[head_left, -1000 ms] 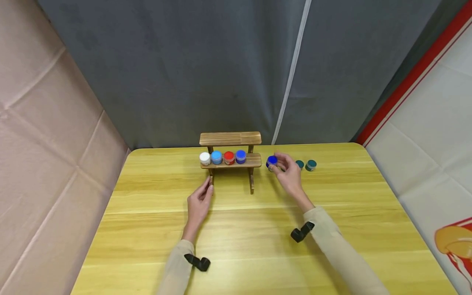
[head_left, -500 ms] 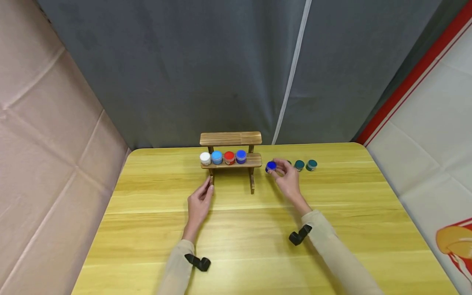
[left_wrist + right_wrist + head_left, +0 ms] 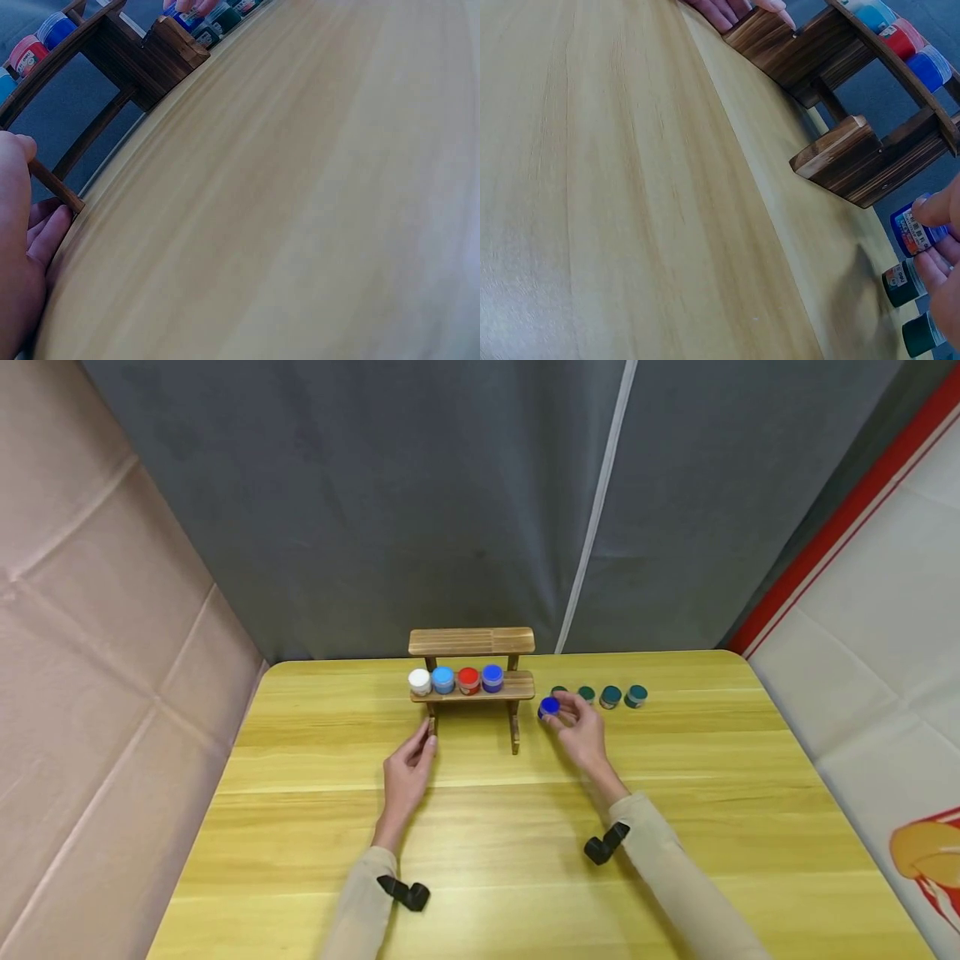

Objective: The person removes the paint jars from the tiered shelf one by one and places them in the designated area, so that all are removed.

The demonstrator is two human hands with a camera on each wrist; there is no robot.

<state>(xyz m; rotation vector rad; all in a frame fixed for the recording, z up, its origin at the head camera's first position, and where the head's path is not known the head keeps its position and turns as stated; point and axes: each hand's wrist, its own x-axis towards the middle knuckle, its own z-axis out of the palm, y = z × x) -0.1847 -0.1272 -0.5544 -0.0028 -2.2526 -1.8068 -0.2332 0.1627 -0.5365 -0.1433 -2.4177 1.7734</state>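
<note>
A small two-tier wooden rack (image 3: 472,643) stands at the back of the table. My left hand (image 3: 406,778) pinches its front left foot, thumb on one side and fingers on the other in the left wrist view. Along the lower shelf sit paint jars: white (image 3: 419,682), light blue (image 3: 443,680), red (image 3: 468,682) and blue (image 3: 492,678). Right of the rack, my right hand (image 3: 584,737) pinches another blue paint jar (image 3: 913,229) between thumb and fingers. Its label faces the right wrist camera, and it is slightly tilted there.
Several dark green jars (image 3: 611,697) stand in a row beyond my right hand; the leftmost (image 3: 558,691) is partly hidden by fingers and the blue jar. The rack's upper shelf (image 3: 510,640) bears nothing. A grey curtain (image 3: 375,527) hangs behind the table (image 3: 480,827).
My right hand has moved a little left and nearer to me with the blue jar, uncovering green jars behind it. My left hand has stayed at the rack's foot.
</note>
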